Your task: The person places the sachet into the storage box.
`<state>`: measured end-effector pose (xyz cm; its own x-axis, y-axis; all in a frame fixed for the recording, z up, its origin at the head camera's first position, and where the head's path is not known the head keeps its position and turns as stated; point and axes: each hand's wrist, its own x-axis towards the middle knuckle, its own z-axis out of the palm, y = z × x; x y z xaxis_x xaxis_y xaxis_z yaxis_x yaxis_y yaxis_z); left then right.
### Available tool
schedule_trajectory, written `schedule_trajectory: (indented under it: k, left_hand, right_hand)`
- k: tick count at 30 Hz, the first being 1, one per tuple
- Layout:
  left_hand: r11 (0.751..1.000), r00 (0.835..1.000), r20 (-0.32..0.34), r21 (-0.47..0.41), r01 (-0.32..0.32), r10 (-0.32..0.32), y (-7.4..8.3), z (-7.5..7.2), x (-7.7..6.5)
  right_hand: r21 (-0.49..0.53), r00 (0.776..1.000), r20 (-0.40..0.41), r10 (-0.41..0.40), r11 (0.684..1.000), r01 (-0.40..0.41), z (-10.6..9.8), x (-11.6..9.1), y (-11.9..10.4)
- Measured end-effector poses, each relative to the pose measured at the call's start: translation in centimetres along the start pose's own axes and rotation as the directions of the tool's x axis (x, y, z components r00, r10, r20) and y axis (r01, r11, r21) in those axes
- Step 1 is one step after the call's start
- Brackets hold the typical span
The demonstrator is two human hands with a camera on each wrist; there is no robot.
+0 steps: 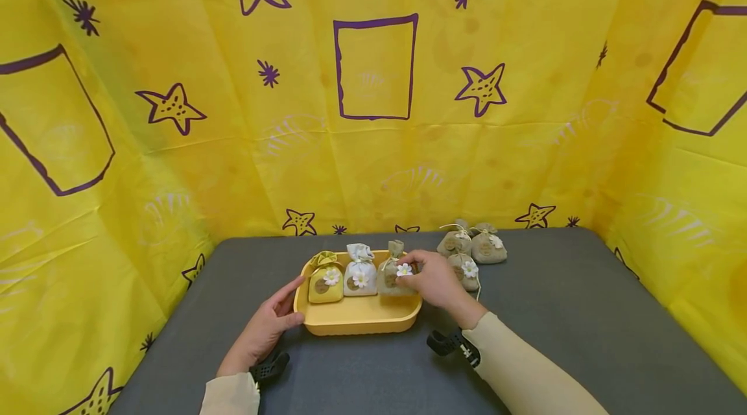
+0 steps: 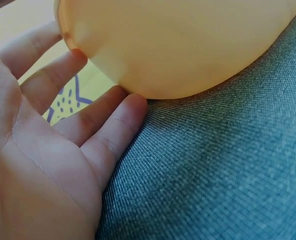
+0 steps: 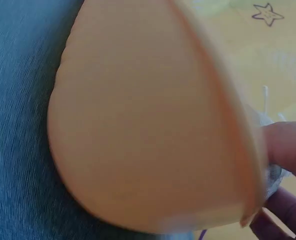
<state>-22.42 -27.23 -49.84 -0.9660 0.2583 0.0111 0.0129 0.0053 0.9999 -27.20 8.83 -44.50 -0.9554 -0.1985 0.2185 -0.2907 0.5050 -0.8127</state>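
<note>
A yellow tray (image 1: 362, 325) sits on the table with three drawstring sachets standing side by side: a yellow one (image 1: 325, 285), a white one (image 1: 360, 277) and an olive-brown one (image 1: 390, 275) at the right end. Each bears a white flower and a round brown label. My right hand (image 1: 434, 279) pinches the olive-brown sachet over the tray's right rim; the right wrist view has the tray wall (image 3: 148, 120) hiding most of that sachet. At the tray's left end, my left hand (image 1: 265, 327) rests its fairly straight fingertips (image 2: 133, 107) against the outer wall.
Three more olive-brown sachets lie clustered behind my right hand, the nearest sachet (image 1: 465, 271) right by the wrist. Yellow cloth walls (image 1: 373, 175) with purple drawings enclose the dark grey table (image 1: 350, 376) at the back and sides.
</note>
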Motion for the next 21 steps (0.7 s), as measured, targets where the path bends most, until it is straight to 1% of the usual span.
schedule_trajectory:
  k: [4, 11, 17, 21]
  left_hand:
    - [1.0, 1.0, 0.0, -0.005, 0.008, -0.008, -0.1, -0.1, 0.1]
    - [1.0, 1.0, 0.007, -0.004, 0.007, -0.007, 0.1, 0.0, 0.1]
    - [1.0, 1.0, 0.012, -0.001, -0.002, 0.002, 0.0, 0.0, 0.1]
    - [1.0, 1.0, 0.009, -0.002, -0.003, 0.003, 0.0, -0.1, 0.0]
  right_hand:
    - [-0.049, 1.0, -0.017, 0.018, 0.999, -0.019, 0.4, 0.2, 0.4]
    - [-0.051, 0.999, 0.003, 0.052, 0.997, -0.052, 0.9, 0.6, 1.3]
    - [-0.072, 0.999, 0.002, 0.046, 0.996, -0.046, 1.0, 1.0, 1.4]
    - [-0.079, 0.999, 0.016, 0.03, 0.996, -0.028, 1.1, 1.2, 1.4]
